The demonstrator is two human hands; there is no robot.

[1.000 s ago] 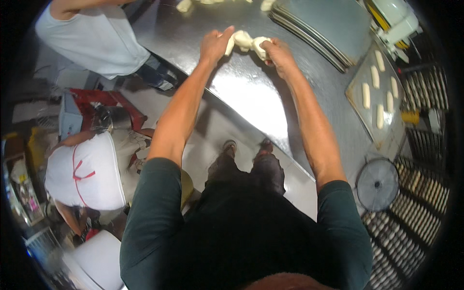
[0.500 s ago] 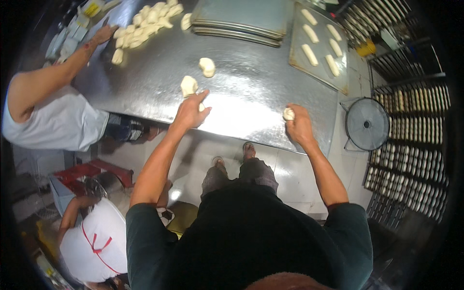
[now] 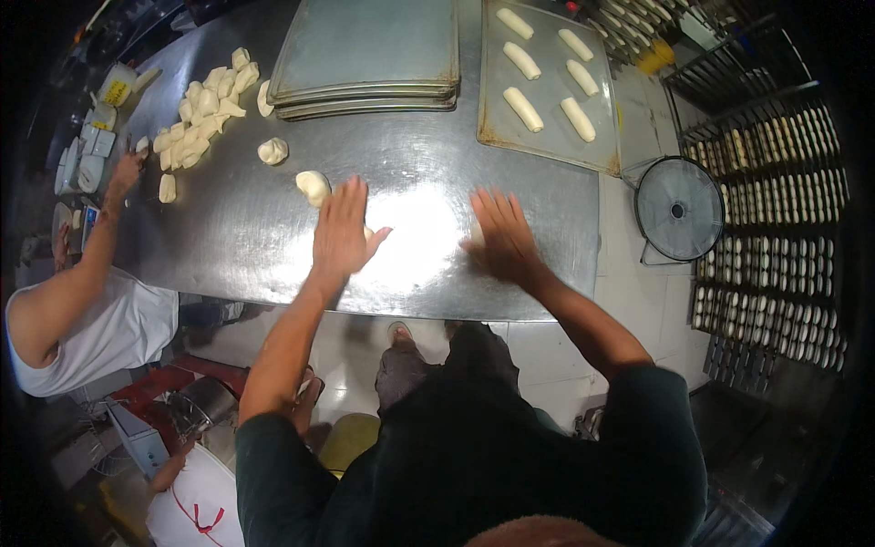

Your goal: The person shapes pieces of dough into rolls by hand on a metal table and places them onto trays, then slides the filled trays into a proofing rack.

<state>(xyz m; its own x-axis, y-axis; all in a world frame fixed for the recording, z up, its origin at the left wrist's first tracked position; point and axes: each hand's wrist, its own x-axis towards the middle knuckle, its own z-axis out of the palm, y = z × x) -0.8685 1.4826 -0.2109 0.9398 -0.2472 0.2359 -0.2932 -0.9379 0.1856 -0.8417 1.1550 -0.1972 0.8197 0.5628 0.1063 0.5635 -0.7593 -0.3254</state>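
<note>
My left hand [image 3: 342, 228] is spread flat over the steel table [image 3: 210, 255], mostly covering a dough piece [image 3: 368, 233] that peeks out beside the thumb; a second lump [image 3: 313, 187] lies just beyond its fingertips. My right hand [image 3: 506, 232] lies palm down with fingers extended, a bit of pale dough showing by its thumb, the rest hidden. A loose dough ball [image 3: 272, 151] sits farther back, and a heap of cut pieces [image 3: 202, 118] is at the back left.
Stacked metal trays [image 3: 365, 50] and a tray [image 3: 606, 159] of several dough rolls are at the back. A floor fan [image 3: 679, 210] and racks of dough [image 3: 775, 305] stand right. A co-worker's arm [image 3: 96, 251] works at left; another person [image 3: 196, 501] is at lower left.
My hands have gone from holding dough raised between them to separate positions on the table, their fingers now straightened over the pieces. My view has turned, showing more of the tabletop.
</note>
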